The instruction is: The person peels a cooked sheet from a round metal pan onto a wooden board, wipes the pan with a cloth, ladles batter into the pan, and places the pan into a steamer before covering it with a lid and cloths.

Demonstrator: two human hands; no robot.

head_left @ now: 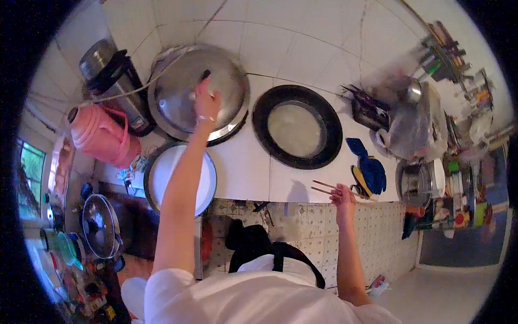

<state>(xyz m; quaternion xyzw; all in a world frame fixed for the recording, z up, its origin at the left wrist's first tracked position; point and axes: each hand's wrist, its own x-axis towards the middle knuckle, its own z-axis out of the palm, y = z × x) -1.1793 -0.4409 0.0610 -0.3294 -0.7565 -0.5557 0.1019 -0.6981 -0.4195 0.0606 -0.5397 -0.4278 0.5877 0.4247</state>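
In the head view, the left hand was raised over the domed metal lid, its fingertips at the black knob; whether they had closed around it could not be told. The lid lay beyond a white basin, over which the left forearm reached. The right hand held a pair of chopsticks in a narrow grip, their tips pointing left above the counter edge, well apart from the lid. Between lid and blue glove sat a round black pan with pale contents, beyond the chopsticks.
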